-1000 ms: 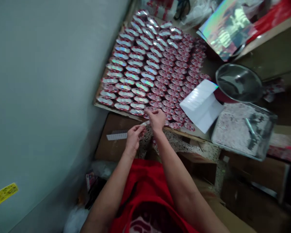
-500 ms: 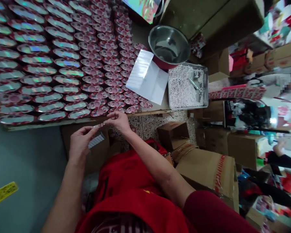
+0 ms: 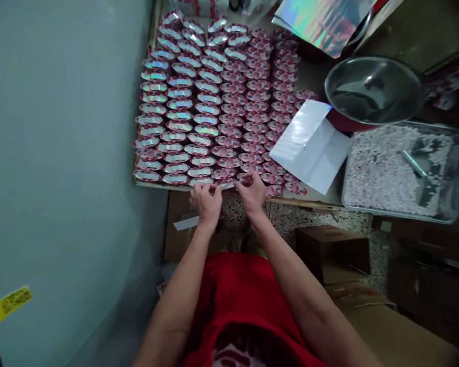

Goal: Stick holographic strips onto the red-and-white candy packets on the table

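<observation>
Between my two hands a small pale strip (image 3: 228,186) is stretched at the table's front edge. My left hand (image 3: 207,204) pinches its left end, and my right hand (image 3: 251,192) pinches the right end. Just beyond are rows of oval red-and-white pieces (image 3: 231,120) standing close together. Those on the left have shiny silvery tops, while the ones further right show a pink round centre. The strip lies over or just above the front row; whether it touches a piece I cannot tell. A folded white sheet (image 3: 309,145) rests on the right-hand rows.
Right of the rows are a metal bowl (image 3: 373,92) and a clear tray (image 3: 405,211) of small whitish bits with a green stick. Shiny holographic sheets (image 3: 325,23) lie behind. A wall (image 3: 69,153) borders the left; cardboard boxes (image 3: 332,252) stand on the floor.
The view has swung left. Both hands have moved forward from in front of the table edge to the front row, with the strip still held between them.
</observation>
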`<state>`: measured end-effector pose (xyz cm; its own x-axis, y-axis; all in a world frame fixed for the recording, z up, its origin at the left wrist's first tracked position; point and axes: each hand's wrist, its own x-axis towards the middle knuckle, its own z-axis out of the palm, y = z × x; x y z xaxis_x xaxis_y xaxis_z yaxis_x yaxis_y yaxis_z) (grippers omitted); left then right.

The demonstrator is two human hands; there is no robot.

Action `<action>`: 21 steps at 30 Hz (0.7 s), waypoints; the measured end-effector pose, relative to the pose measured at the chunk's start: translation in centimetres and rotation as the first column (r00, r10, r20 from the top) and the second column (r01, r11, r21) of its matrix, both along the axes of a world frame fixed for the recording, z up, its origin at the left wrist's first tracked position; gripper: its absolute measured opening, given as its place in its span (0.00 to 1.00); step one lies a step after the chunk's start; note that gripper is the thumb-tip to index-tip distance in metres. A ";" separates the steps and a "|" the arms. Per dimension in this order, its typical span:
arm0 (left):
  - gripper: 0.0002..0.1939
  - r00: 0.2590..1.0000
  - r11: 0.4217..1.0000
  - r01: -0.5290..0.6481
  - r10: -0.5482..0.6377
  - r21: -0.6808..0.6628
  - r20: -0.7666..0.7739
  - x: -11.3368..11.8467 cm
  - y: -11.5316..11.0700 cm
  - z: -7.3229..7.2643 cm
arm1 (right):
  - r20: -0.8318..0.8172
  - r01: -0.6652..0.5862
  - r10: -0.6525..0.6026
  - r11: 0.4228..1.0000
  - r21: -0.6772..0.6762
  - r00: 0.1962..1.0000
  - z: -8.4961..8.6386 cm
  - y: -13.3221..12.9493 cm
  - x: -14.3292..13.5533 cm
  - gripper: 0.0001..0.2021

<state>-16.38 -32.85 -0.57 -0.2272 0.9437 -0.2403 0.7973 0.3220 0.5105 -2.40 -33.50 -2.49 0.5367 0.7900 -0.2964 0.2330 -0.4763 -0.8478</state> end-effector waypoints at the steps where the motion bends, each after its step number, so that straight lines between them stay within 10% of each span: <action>1: 0.08 0.999 1.000 -0.003 0.004 0.012 -0.035 0.1 0.1 0.0 | 0.029 -0.030 0.030 1.000 0.004 0.999 -0.1 0.5 -0.2 0.11; 21: 0.06 1.000 0.995 0.010 -0.007 0.102 -0.028 -0.5 0.3 -1.8 | 0.115 -0.151 0.152 0.988 -0.012 0.982 -0.8 1.6 -0.9 0.08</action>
